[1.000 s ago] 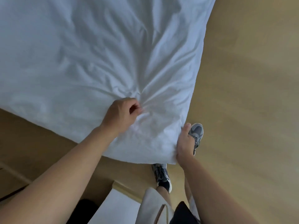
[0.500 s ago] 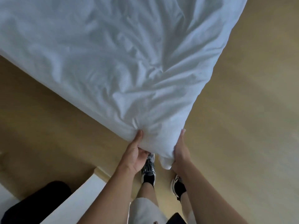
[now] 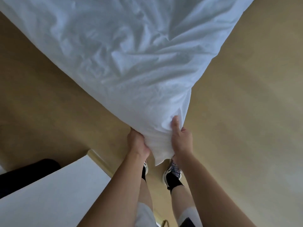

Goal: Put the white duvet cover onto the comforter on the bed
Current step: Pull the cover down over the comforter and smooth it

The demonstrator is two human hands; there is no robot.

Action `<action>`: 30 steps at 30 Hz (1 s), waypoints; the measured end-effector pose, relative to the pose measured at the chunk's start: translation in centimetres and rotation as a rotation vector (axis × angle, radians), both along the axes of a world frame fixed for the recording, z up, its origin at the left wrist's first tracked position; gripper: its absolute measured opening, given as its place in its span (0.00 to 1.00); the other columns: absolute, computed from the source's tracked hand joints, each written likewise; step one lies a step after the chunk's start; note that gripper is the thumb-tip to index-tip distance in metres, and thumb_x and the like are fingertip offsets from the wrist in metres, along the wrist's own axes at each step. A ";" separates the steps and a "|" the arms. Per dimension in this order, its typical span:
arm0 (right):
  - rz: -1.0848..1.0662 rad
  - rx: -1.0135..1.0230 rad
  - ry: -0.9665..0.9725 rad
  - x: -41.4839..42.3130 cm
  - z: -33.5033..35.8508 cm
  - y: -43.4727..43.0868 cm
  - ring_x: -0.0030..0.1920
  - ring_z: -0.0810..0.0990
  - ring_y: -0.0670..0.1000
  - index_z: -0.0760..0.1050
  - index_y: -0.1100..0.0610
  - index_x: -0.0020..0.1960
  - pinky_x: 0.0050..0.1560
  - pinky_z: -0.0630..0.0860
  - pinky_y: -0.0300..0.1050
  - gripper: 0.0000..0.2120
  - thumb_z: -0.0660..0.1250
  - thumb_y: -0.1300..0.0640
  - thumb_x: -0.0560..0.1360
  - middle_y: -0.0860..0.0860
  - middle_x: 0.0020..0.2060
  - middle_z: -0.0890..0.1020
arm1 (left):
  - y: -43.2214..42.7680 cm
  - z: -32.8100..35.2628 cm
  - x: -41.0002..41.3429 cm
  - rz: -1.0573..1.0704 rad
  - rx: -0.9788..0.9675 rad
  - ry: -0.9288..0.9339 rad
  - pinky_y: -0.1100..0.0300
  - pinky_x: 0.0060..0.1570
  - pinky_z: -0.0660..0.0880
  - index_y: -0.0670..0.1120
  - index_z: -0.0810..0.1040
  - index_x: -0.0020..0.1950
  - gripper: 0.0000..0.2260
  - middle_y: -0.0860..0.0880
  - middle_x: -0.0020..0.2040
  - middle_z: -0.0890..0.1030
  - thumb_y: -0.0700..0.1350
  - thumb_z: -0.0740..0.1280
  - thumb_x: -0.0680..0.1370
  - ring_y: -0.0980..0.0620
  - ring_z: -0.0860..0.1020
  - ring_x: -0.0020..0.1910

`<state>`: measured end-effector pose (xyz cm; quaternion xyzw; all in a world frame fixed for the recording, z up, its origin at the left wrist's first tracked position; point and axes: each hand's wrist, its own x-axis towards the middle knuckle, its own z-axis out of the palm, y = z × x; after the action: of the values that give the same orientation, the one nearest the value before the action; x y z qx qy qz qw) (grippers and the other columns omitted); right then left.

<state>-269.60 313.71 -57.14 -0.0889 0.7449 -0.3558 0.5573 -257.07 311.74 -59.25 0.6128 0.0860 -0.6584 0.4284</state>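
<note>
At 6 o'clock, the corner of the duvet (image 3: 139, 63) is now pinched from both sides, the left hand (image 3: 138, 143) and right hand (image 3: 181, 140) closed on it; a second ago the left gripped farther in. Cloth is stretched toward 12 o'clock, suggesting the corner is being seated.

A home bedroom: crumpled white cotton bedding (image 3: 131, 54) spread above a tan wood-look floor (image 3: 246, 112), beside a white wall corner (image 3: 49, 194).
</note>
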 end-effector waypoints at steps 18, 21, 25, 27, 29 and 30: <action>0.258 0.431 0.005 1.5 -2.1 4.4 0.43 0.81 0.55 0.78 0.60 0.55 0.42 0.76 0.47 0.27 0.68 0.35 0.75 0.52 0.42 0.81 | 5.0 0.4 6.5 -0.367 0.288 -0.524 0.60 0.31 0.75 0.38 0.80 0.55 0.11 0.40 0.47 0.82 0.47 0.69 0.81 0.46 0.79 0.37; 0.195 0.340 -0.132 1.7 -1.5 2.8 0.42 0.85 0.54 0.78 0.53 0.50 0.36 0.79 0.46 0.19 0.70 0.37 0.75 0.51 0.43 0.85 | -3.7 1.7 8.2 -0.210 0.086 -0.131 0.50 0.55 0.79 0.45 0.80 0.64 0.23 0.40 0.59 0.83 0.61 0.66 0.80 0.42 0.83 0.54; 0.184 0.299 -0.395 1.2 -1.0 3.2 0.47 0.87 0.58 0.81 0.56 0.57 0.45 0.84 0.53 0.23 0.79 0.45 0.67 0.53 0.46 0.88 | -6.9 2.4 7.7 -0.273 -0.045 0.029 0.43 0.62 0.77 0.50 0.79 0.69 0.31 0.44 0.67 0.80 0.71 0.64 0.76 0.42 0.80 0.64; 0.214 0.241 -0.573 1.1 -1.0 3.0 0.54 0.85 0.62 0.81 0.58 0.62 0.54 0.82 0.58 0.29 0.81 0.52 0.63 0.58 0.54 0.86 | -6.0 1.6 8.0 -0.153 -0.061 0.129 0.41 0.65 0.75 0.52 0.77 0.72 0.34 0.43 0.70 0.78 0.74 0.62 0.75 0.41 0.77 0.67; 0.290 0.125 -0.599 1.7 -1.0 2.5 0.58 0.84 0.60 0.79 0.56 0.65 0.60 0.80 0.59 0.29 0.81 0.53 0.65 0.57 0.58 0.85 | -5.0 0.1 9.7 0.003 -0.059 0.243 0.39 0.66 0.73 0.54 0.73 0.75 0.38 0.44 0.71 0.77 0.77 0.57 0.74 0.39 0.77 0.68; 0.301 0.091 -0.525 2.3 -1.1 2.2 0.58 0.84 0.59 0.80 0.55 0.64 0.60 0.80 0.59 0.27 0.81 0.53 0.66 0.55 0.56 0.86 | -4.6 -0.5 10.6 0.046 -0.044 0.287 0.39 0.66 0.73 0.54 0.72 0.76 0.37 0.44 0.70 0.77 0.76 0.55 0.75 0.39 0.77 0.67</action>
<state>-267.31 315.90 -58.22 -0.0782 0.5693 -0.2465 0.7804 -246.50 307.10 -59.78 0.5008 0.1458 -0.7311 0.4399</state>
